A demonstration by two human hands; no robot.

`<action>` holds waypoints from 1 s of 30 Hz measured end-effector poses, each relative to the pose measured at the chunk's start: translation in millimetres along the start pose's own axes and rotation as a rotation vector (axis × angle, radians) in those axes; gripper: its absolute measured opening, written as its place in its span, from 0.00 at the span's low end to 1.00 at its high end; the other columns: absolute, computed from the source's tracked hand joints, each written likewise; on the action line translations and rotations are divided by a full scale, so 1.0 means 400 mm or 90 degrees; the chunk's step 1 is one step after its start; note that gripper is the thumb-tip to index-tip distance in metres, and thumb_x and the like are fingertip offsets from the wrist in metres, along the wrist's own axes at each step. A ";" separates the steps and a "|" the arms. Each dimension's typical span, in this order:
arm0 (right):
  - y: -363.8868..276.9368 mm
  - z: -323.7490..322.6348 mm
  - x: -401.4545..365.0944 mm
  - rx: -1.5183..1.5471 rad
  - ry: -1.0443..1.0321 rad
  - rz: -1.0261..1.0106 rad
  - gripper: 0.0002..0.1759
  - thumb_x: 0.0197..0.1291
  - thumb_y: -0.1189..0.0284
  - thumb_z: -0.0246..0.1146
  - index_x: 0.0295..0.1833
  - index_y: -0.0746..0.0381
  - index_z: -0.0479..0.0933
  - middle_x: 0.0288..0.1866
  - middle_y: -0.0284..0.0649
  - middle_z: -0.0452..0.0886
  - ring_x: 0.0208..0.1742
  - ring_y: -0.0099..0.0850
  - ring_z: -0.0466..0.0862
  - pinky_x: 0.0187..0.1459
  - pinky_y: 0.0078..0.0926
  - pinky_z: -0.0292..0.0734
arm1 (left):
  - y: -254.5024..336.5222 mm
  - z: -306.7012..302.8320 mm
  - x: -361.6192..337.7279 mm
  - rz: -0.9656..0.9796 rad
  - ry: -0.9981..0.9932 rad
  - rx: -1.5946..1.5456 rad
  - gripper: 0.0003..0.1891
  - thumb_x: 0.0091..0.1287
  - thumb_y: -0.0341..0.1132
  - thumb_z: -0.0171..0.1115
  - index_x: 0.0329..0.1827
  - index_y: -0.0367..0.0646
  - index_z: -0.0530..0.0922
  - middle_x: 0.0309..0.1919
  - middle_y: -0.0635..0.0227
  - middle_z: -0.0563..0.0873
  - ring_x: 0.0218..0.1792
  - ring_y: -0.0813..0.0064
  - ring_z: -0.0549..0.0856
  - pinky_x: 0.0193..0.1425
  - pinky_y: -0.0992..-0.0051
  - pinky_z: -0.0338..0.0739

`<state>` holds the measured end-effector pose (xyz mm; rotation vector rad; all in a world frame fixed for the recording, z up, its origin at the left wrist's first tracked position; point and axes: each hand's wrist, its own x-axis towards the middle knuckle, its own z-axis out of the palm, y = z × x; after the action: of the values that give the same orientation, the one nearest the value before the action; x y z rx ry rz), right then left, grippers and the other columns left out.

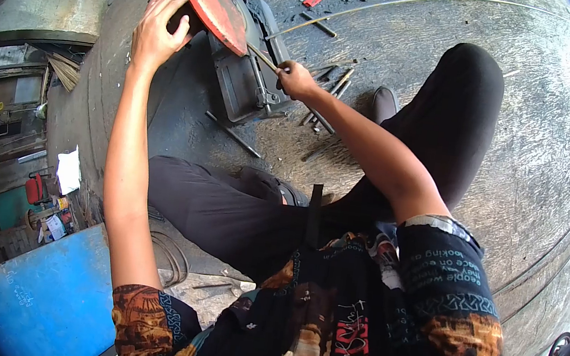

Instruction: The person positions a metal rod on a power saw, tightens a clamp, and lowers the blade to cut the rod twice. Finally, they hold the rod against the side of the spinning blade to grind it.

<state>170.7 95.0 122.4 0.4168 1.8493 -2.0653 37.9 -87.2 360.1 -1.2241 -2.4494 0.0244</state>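
Observation:
A cut-off saw with a round red blade guard [214,4] and a dark metal base [236,86] stands on the ground ahead of me. My left hand [157,31] is at the dark part of the saw head beside the guard, fingers bent over it and thumb apart; the part under the palm is hidden. In my right hand [295,81], closed near the right side of the base, is a thin metal rod [263,56]. Its far end runs under the guard's lower edge. Another long thin rod [391,7] stretches from the saw toward the upper right.
Short cut rods [341,82] lie right of the saw, and one dark bar [233,135] lies nearer my legs. A red packet [314,0] is on the ground beyond. At lower left is a blue panel [47,291], with a coiled cable [172,260] beside it.

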 end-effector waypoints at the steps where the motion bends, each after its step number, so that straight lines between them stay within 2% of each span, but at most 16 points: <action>1: 0.002 0.007 -0.008 0.009 0.054 -0.013 0.15 0.65 0.67 0.59 0.55 0.60 0.77 0.22 0.38 0.81 0.20 0.25 0.77 0.22 0.29 0.72 | -0.001 -0.001 -0.003 0.029 -0.011 0.027 0.20 0.62 0.37 0.59 0.58 0.43 0.79 0.60 0.57 0.79 0.62 0.57 0.77 0.67 0.63 0.68; 3: 0.002 0.001 -0.016 -0.017 0.039 -0.046 0.17 0.63 0.68 0.61 0.56 0.60 0.75 0.26 0.40 0.82 0.20 0.25 0.77 0.23 0.29 0.73 | -0.003 -0.002 -0.007 0.031 -0.021 0.039 0.21 0.62 0.37 0.59 0.58 0.45 0.79 0.60 0.59 0.79 0.63 0.57 0.76 0.70 0.62 0.66; 5: 0.004 0.005 -0.006 -0.065 0.017 -0.082 0.17 0.63 0.70 0.63 0.57 0.55 0.73 0.19 0.31 0.72 0.15 0.21 0.69 0.15 0.24 0.64 | 0.001 -0.005 -0.004 0.045 -0.023 0.054 0.21 0.60 0.38 0.60 0.58 0.46 0.80 0.59 0.60 0.80 0.63 0.60 0.76 0.70 0.63 0.67; 6: 0.008 0.008 -0.004 0.047 -0.006 -0.029 0.18 0.61 0.73 0.65 0.57 0.54 0.73 0.20 0.31 0.71 0.14 0.21 0.68 0.14 0.23 0.61 | 0.004 -0.006 -0.002 0.046 -0.021 0.059 0.22 0.59 0.37 0.61 0.59 0.46 0.79 0.60 0.60 0.80 0.63 0.60 0.76 0.70 0.64 0.67; 7: 0.005 0.004 -0.003 0.047 -0.005 -0.030 0.18 0.61 0.73 0.65 0.57 0.54 0.73 0.20 0.31 0.71 0.14 0.21 0.68 0.14 0.23 0.61 | 0.004 -0.007 -0.002 0.046 -0.020 0.059 0.22 0.59 0.37 0.61 0.59 0.46 0.79 0.60 0.60 0.80 0.63 0.60 0.76 0.70 0.64 0.67; 9: -0.001 -0.008 -0.001 0.281 -0.102 0.021 0.17 0.62 0.74 0.64 0.56 0.56 0.74 0.22 0.32 0.72 0.14 0.21 0.68 0.14 0.21 0.61 | 0.008 -0.009 -0.003 0.009 -0.026 0.035 0.23 0.61 0.39 0.59 0.61 0.49 0.77 0.62 0.61 0.78 0.65 0.57 0.74 0.70 0.62 0.66; 10: 0.003 -0.011 0.004 0.281 -0.101 0.022 0.17 0.62 0.74 0.64 0.56 0.56 0.74 0.22 0.32 0.72 0.14 0.21 0.68 0.14 0.21 0.61 | 0.010 -0.008 -0.004 0.009 -0.025 0.034 0.23 0.61 0.39 0.59 0.61 0.49 0.77 0.62 0.61 0.78 0.65 0.57 0.74 0.70 0.62 0.66; 14: 0.023 -0.011 0.023 0.238 -0.075 0.003 0.14 0.66 0.72 0.58 0.55 0.62 0.77 0.28 0.36 0.78 0.16 0.22 0.72 0.14 0.22 0.65 | 0.007 -0.007 -0.005 -0.006 -0.033 0.037 0.23 0.61 0.39 0.60 0.62 0.49 0.77 0.63 0.61 0.77 0.65 0.58 0.74 0.70 0.62 0.66; 16: 0.038 -0.022 0.027 0.088 -0.039 -0.027 0.14 0.67 0.70 0.57 0.53 0.64 0.77 0.28 0.35 0.78 0.16 0.22 0.72 0.15 0.22 0.66 | 0.006 -0.008 -0.005 -0.010 -0.033 0.040 0.23 0.61 0.39 0.60 0.61 0.49 0.77 0.62 0.61 0.78 0.65 0.58 0.74 0.70 0.62 0.67; 19: 0.040 -0.014 0.037 0.203 -0.106 0.008 0.14 0.67 0.69 0.57 0.53 0.66 0.77 0.29 0.35 0.79 0.17 0.22 0.73 0.16 0.22 0.68 | 0.005 -0.007 -0.004 -0.008 -0.036 0.051 0.23 0.61 0.40 0.60 0.61 0.48 0.78 0.62 0.61 0.78 0.65 0.58 0.74 0.70 0.62 0.66; 23: 0.020 -0.020 0.032 0.122 -0.086 0.002 0.13 0.67 0.69 0.56 0.52 0.63 0.78 0.27 0.35 0.78 0.18 0.23 0.74 0.17 0.23 0.68 | 0.002 -0.004 -0.006 -0.011 -0.032 0.035 0.23 0.61 0.39 0.60 0.60 0.47 0.78 0.62 0.60 0.78 0.65 0.57 0.74 0.70 0.62 0.66; 26: 0.021 -0.014 0.014 0.099 -0.012 -0.011 0.11 0.64 0.70 0.59 0.50 0.61 0.78 0.25 0.34 0.79 0.20 0.23 0.76 0.19 0.24 0.70 | 0.002 -0.003 -0.005 -0.003 -0.029 0.036 0.23 0.61 0.39 0.59 0.60 0.46 0.78 0.62 0.60 0.78 0.65 0.57 0.74 0.69 0.62 0.66; 28: 0.020 -0.004 0.009 0.011 0.016 -0.092 0.11 0.60 0.70 0.64 0.48 0.58 0.78 0.25 0.35 0.80 0.21 0.23 0.77 0.20 0.26 0.72 | -0.002 -0.002 -0.007 -0.002 -0.027 0.037 0.22 0.62 0.39 0.59 0.60 0.45 0.78 0.61 0.59 0.78 0.64 0.57 0.74 0.69 0.63 0.67; 30: 0.017 0.005 0.004 -0.011 0.042 -0.119 0.12 0.59 0.71 0.65 0.48 0.59 0.78 0.25 0.36 0.81 0.21 0.23 0.77 0.20 0.26 0.73 | -0.005 -0.001 -0.007 0.006 -0.020 0.029 0.22 0.62 0.39 0.59 0.60 0.45 0.78 0.60 0.59 0.79 0.63 0.57 0.75 0.68 0.63 0.68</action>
<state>172.2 92.3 115.8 0.3212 2.0120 -2.1772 38.0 -90.5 359.7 -1.2257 -2.4559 0.1025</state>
